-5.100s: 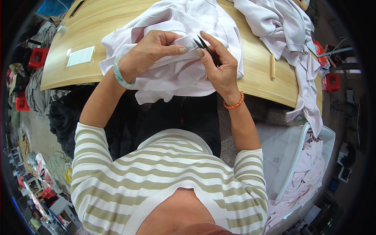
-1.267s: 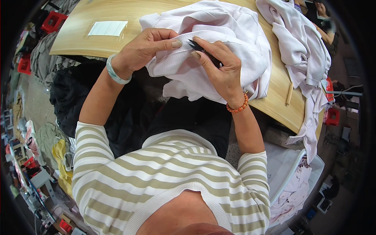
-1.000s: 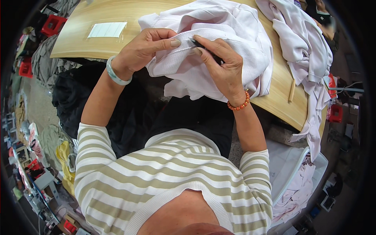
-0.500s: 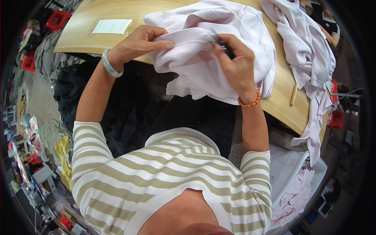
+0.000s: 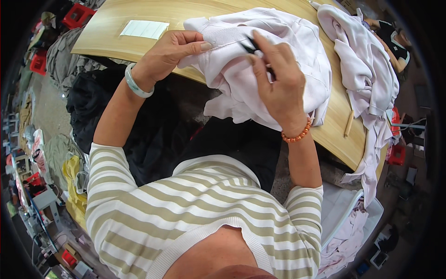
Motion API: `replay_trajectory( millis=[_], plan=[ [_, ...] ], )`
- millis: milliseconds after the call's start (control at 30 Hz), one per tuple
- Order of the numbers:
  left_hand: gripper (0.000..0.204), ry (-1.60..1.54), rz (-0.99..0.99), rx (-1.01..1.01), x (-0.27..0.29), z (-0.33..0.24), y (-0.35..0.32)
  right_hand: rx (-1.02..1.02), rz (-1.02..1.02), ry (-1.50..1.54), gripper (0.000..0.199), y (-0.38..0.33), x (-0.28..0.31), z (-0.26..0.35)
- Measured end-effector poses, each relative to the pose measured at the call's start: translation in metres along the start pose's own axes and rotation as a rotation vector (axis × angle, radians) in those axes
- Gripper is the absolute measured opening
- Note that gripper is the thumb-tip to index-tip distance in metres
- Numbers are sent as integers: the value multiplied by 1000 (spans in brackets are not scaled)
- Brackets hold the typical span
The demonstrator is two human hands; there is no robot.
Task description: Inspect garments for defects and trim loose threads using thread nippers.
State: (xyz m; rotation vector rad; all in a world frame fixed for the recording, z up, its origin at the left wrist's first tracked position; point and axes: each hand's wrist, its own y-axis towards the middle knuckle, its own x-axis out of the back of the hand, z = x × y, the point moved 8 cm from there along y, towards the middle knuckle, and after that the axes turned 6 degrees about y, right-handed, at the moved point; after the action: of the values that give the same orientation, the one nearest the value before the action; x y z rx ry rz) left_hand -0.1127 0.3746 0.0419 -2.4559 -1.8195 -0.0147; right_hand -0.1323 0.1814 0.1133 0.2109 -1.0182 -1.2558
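A pale pink garment (image 5: 302, 51) lies bunched on the table and hangs over its near edge. Between thumb and fingers, my left hand (image 5: 168, 53) pinches the end of its ribbed band (image 5: 226, 37). My right hand (image 5: 284, 81) is closed around small dark thread snips (image 5: 250, 45), whose blades point left at the band's seam. The palm hides most of the snips, and I cannot tell whether the tips touch the cloth.
Another pale garment (image 5: 355, 60) drapes over the table's right side, near a light wooden stick (image 5: 349, 123). A paper sheet (image 5: 145, 29) is on the wooden table (image 5: 104, 35). Below right stands a bin (image 5: 341, 218) with pink cloth. A co-worker (image 5: 395, 44) sits at the far right.
The ribbed band now shows flatter between my hands. My right hand has turned and the snips' blades have come into view. The whole scene has shifted slightly as my head moved.
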Motion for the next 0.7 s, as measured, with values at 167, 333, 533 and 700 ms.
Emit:
replay_trajectory(
  millis=[167, 333, 533, 700],
  plan=[
    [21, 10, 25, -67, -11, -16, -5, 64, 80, 47, 34, 7, -20, 11],
    [26, 18, 95, -99, -14, -12, -8, 80, 112, 39, 33, 1, -26, 10],
    [25, -97, 106, -68, -15, -9, 5, 45, 66, 154, 31, -1, -20, -8],
    [21, -61, 5, -99, -5, -28, -3, 50, 72, 200, 29, 15, -21, 3]
  ],
)
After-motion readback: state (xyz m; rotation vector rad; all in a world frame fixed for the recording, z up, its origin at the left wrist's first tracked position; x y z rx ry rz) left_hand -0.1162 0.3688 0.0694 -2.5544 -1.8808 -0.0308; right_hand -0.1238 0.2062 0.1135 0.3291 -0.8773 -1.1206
